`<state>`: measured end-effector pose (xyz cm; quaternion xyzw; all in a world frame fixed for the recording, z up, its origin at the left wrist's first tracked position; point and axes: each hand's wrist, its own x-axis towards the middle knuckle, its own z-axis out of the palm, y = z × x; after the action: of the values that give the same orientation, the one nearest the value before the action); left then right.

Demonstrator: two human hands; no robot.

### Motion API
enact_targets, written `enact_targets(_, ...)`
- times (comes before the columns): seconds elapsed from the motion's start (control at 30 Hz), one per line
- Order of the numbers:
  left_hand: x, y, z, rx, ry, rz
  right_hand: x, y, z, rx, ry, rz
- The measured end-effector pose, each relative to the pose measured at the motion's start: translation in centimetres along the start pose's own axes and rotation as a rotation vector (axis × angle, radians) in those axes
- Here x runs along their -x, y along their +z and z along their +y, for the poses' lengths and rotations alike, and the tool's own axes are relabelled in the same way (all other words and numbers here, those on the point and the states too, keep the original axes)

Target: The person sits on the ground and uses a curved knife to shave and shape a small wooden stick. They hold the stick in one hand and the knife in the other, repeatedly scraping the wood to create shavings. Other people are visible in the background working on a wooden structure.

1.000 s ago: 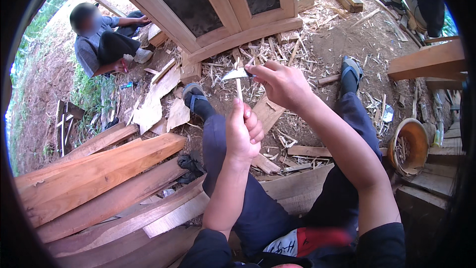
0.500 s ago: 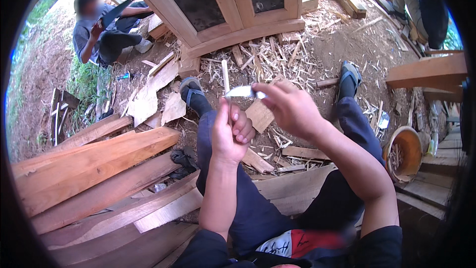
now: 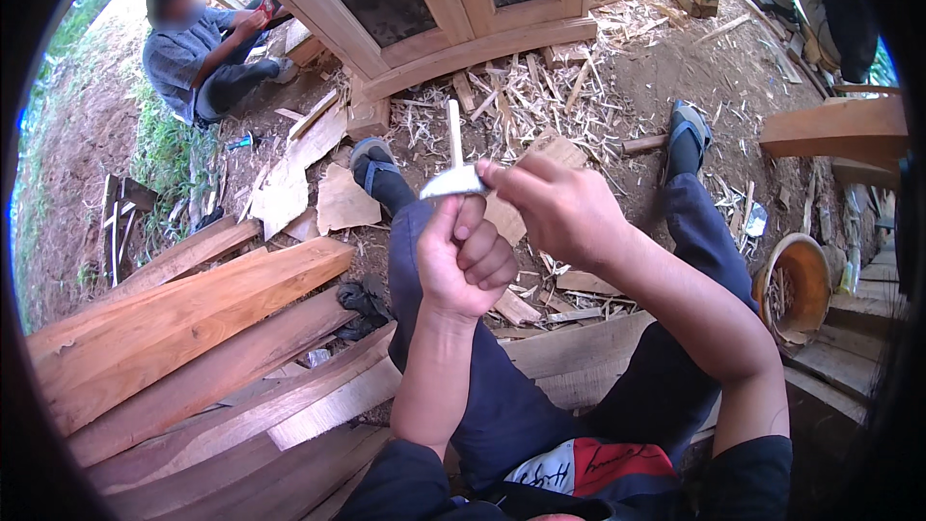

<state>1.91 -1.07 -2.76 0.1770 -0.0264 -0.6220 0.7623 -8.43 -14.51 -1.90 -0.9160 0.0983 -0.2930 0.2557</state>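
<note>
A thin pale wooden stick [image 3: 455,130] rises from the closed fist of my left hand [image 3: 470,265], its lower part hidden by the fingers. Across the stick, just above that fist, lies the shiny curved blade of a knife [image 3: 449,182]. My right hand [image 3: 559,210] is closed on the knife's other end; its handle is covered by my fingers. The left thumb is right by the blade, and I cannot tell whether it touches. Both hands are held above my left leg, over ground strewn with wood shavings [image 3: 511,101].
A framed wooden panel [image 3: 439,48] stands ahead. Planks [image 3: 193,314] lie at the left, a tub [image 3: 796,280] with shavings at the right, and a wooden beam [image 3: 834,130] beyond it. Another person [image 3: 198,48] sits far left holding something red; someone else [image 3: 820,10] is far right.
The blade has moved slightly left and now covers the stick just above my left fist. Far left, the other person's raised dark blade has swung down, and a red part shows at their hands.
</note>
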Motion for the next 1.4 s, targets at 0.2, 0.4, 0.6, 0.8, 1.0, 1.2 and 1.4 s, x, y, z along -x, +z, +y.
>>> enact_targets(0.2, -0.4, 0.5, -0.8, -0.083, 0.017, 0.077, -1.6, -1.0, 2.0, -0.075, -0.041, 0.035)
enact_targets(0.4, -0.4, 0.5, -0.6, -0.123, 0.049, 0.07, -0.9, -0.2, 1.3, -0.001, -0.078, 0.016)
enact_targets(0.6, -0.3, 0.2, -0.5, -0.081, 0.028, 0.114, -0.2, -0.3, 0.6, -0.075, -0.112, -0.017)
enact_targets(0.8, -0.7, 0.8, -1.2, -0.153, 0.04, 0.133, -0.7, -0.7, 1.6, -0.015, -0.026, -0.014)
enact_targets(1.0, -0.5, 0.7, -1.1, -0.202, 0.043, 0.129, -0.8, -0.5, 1.8, -0.056, 0.004, 0.042)
enact_targets(1.2, -0.3, 0.4, -0.9, -0.174, 0.039, 0.185, 0.4, -0.7, 0.8, -0.079, -0.108, -0.04)
enact_targets(1.4, -0.2, 0.3, -0.9, -0.197, 0.046, 0.159, 0.4, -0.4, 1.2, -0.114, -0.084, -0.026)
